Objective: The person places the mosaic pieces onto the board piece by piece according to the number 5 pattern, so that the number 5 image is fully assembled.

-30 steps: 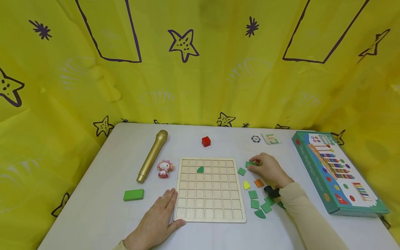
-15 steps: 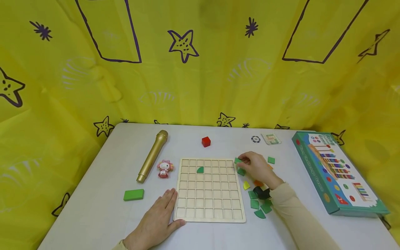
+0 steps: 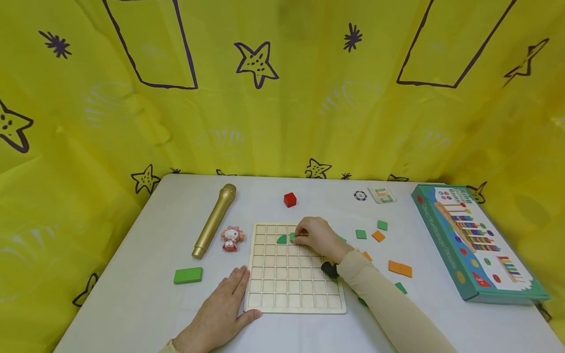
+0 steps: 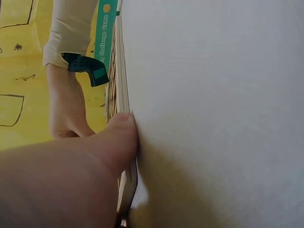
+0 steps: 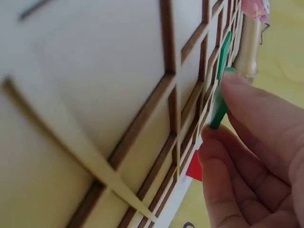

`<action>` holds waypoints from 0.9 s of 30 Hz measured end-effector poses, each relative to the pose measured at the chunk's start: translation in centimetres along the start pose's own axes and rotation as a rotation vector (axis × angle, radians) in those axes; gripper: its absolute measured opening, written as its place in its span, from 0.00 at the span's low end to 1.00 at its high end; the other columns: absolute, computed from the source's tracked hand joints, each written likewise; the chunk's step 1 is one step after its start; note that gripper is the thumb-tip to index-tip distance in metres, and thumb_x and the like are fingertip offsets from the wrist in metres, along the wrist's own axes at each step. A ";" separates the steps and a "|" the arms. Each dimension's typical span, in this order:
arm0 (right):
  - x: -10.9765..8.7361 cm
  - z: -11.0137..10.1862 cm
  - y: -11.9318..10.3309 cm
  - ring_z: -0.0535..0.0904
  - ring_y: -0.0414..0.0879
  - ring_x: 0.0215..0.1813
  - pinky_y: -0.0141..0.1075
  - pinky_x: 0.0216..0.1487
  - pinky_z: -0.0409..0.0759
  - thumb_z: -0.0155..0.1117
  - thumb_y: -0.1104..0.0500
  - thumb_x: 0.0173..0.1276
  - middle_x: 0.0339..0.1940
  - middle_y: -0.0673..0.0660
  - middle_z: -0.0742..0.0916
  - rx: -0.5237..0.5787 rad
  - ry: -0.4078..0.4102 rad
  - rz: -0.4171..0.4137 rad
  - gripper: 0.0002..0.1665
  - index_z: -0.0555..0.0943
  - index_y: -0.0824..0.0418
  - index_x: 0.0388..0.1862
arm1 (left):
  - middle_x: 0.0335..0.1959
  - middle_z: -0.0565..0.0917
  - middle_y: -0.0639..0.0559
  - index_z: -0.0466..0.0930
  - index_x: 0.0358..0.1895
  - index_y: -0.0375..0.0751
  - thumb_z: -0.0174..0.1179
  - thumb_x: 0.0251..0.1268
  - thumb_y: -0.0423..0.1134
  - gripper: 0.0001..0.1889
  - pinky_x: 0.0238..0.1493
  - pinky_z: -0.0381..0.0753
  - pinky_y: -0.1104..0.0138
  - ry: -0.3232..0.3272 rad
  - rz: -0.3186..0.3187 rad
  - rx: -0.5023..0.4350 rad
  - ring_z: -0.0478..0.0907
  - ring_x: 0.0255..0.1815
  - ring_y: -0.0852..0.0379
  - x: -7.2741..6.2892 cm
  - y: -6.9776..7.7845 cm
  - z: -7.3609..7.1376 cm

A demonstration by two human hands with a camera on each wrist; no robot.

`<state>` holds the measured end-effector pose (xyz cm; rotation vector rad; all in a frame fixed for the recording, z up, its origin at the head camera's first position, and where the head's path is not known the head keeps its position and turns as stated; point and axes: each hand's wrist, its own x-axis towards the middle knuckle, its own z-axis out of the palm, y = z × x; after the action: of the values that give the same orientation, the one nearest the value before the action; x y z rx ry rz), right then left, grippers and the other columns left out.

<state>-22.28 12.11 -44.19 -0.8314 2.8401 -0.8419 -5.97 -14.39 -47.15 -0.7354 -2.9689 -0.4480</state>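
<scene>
A wooden grid board lies mid-table, with a green quarter-circle tile in one of its upper cells. My right hand pinches a green square tile between thumb and fingers, close over the cell just right of the quarter-circle. In the right wrist view the tile is held on edge near the grid's ridges. My left hand rests with straight fingers along the board's left edge, its thumb at the lower left corner.
Green tiles and orange tiles lie right of the board, some hidden under the right forearm. A game box stands far right. Left are a gold microphone, pink figurine and green block. A red cube sits behind the board.
My right hand has picked up a green square tile from the right of the board and carried it left over the grid. The left hand has stayed in place.
</scene>
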 end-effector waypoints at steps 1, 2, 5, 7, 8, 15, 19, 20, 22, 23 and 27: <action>0.1 0.0 0.0 0.75 0.42 0.34 0.37 0.42 0.77 0.75 0.59 0.60 0.30 0.45 0.82 -0.008 -0.010 -0.008 0.06 0.84 0.58 0.31 | 0.72 0.63 0.35 0.62 0.70 0.24 0.56 0.65 0.63 0.46 0.67 0.63 0.49 -0.002 -0.003 -0.001 0.58 0.73 0.41 0.0 0.0 0.0; 0.2 0.1 -0.1 0.75 0.42 0.34 0.37 0.42 0.78 0.75 0.59 0.60 0.30 0.45 0.82 -0.012 -0.022 -0.015 0.06 0.85 0.58 0.31 | 0.72 0.62 0.35 0.62 0.70 0.24 0.56 0.65 0.63 0.46 0.67 0.63 0.49 -0.003 -0.005 -0.004 0.58 0.73 0.41 0.0 0.0 0.0; 0.3 0.1 -0.3 0.75 0.41 0.34 0.37 0.43 0.77 0.75 0.59 0.60 0.29 0.45 0.81 -0.036 -0.049 -0.026 0.06 0.85 0.58 0.31 | 0.72 0.63 0.35 0.62 0.70 0.25 0.56 0.65 0.63 0.46 0.67 0.63 0.49 -0.002 -0.005 -0.003 0.58 0.73 0.41 -0.1 0.0 -0.1; 0.3 0.0 -0.5 0.75 0.41 0.34 0.37 0.43 0.78 0.74 0.59 0.60 0.29 0.45 0.82 -0.054 -0.053 -0.045 0.05 0.85 0.58 0.31 | 0.72 0.63 0.35 0.62 0.70 0.25 0.56 0.65 0.63 0.46 0.66 0.64 0.49 0.003 -0.001 0.001 0.58 0.72 0.41 -0.1 0.0 0.0; 0.3 0.0 -0.6 0.75 0.42 0.34 0.38 0.42 0.78 0.74 0.60 0.61 0.29 0.45 0.82 -0.066 -0.056 -0.051 0.04 0.86 0.58 0.31 | 0.72 0.63 0.35 0.62 0.70 0.24 0.57 0.65 0.63 0.46 0.66 0.64 0.49 0.006 0.002 0.002 0.58 0.72 0.41 -0.1 0.0 0.0; -0.6 -0.5 -0.3 0.78 0.49 0.44 0.41 0.48 0.78 0.69 0.62 0.65 0.40 0.53 0.86 -0.140 -0.089 -0.185 0.06 0.89 0.62 0.39 | 0.72 0.63 0.35 0.62 0.70 0.25 0.57 0.65 0.62 0.45 0.66 0.64 0.49 0.012 0.000 0.000 0.58 0.72 0.42 0.0 0.0 0.1; -2.4 -1.4 0.8 0.77 0.52 0.51 0.45 0.54 0.76 0.66 0.63 0.68 0.48 0.56 0.86 -0.098 -0.065 -0.150 0.12 0.87 0.64 0.48 | 0.72 0.63 0.35 0.61 0.70 0.24 0.55 0.66 0.63 0.45 0.67 0.63 0.48 0.010 0.000 -0.006 0.58 0.72 0.42 -0.1 0.0 0.1; -2.9 -1.8 1.1 0.76 0.52 0.52 0.46 0.55 0.75 0.65 0.63 0.69 0.49 0.56 0.85 -0.085 -0.047 -0.118 0.13 0.86 0.65 0.50 | 0.72 0.63 0.35 0.61 0.70 0.24 0.55 0.66 0.63 0.45 0.67 0.63 0.48 0.011 0.000 -0.007 0.58 0.72 0.42 -0.2 0.0 0.1; -3.9 -2.9 2.4 0.77 0.52 0.52 0.48 0.55 0.75 0.65 0.64 0.69 0.49 0.56 0.86 -0.051 0.004 -0.056 0.13 0.85 0.66 0.50 | 0.72 0.62 0.35 0.61 0.70 0.24 0.55 0.66 0.63 0.45 0.67 0.63 0.48 0.011 0.002 -0.009 0.58 0.72 0.42 -0.1 0.0 0.2; -4.4 -3.4 3.1 0.77 0.52 0.50 0.48 0.53 0.75 0.65 0.65 0.68 0.48 0.56 0.86 -0.037 0.034 -0.028 0.12 0.85 0.66 0.49 | 0.72 0.63 0.35 0.61 0.70 0.24 0.55 0.66 0.63 0.45 0.66 0.63 0.48 0.012 0.002 -0.010 0.58 0.72 0.42 -0.1 0.0 0.1; -6.5 -5.7 6.3 0.77 0.51 0.41 0.45 0.43 0.77 0.65 0.67 0.67 0.41 0.57 0.87 0.017 0.116 0.093 0.11 0.86 0.68 0.48 | 0.71 0.63 0.35 0.62 0.70 0.24 0.56 0.66 0.63 0.45 0.66 0.64 0.48 0.012 0.006 -0.005 0.59 0.72 0.41 0.0 0.0 0.1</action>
<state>-20.97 22.66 -43.21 -0.6630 2.9402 -0.9295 -5.97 -14.36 -47.21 -0.7398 -2.9546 -0.4585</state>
